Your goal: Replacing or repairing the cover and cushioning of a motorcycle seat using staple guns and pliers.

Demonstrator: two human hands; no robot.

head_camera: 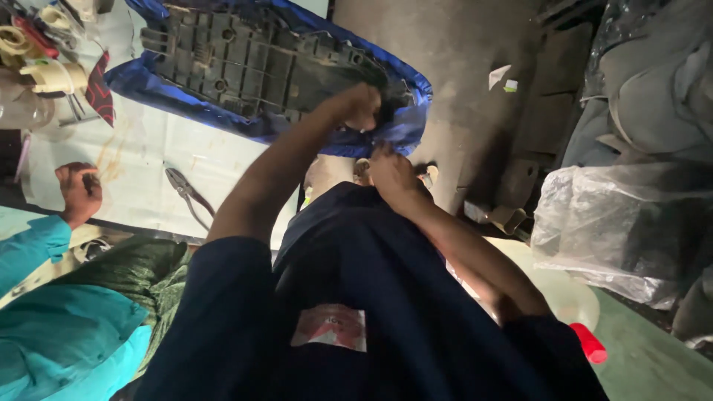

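Observation:
An upturned seat lies on the white sheet, its ribbed black plastic base (245, 63) facing up and a blue cover (405, 122) wrapped around its rim. My left hand (360, 104) is closed over the near right end of the seat, where the cover folds onto the base. Just below it, my right hand (394, 174) pinches the hanging edge of the blue cover. My dark navy sleeves and shirt fill the lower middle of the view.
A pair of pliers (186, 193) lies on the white sheet (148, 148). Another person in a teal shirt has a closed hand (78, 189) at the left. Tape rolls (44, 70) sit top left. Crumpled clear plastic (616, 223) lies right, and a red-capped bottle (587, 341) below it.

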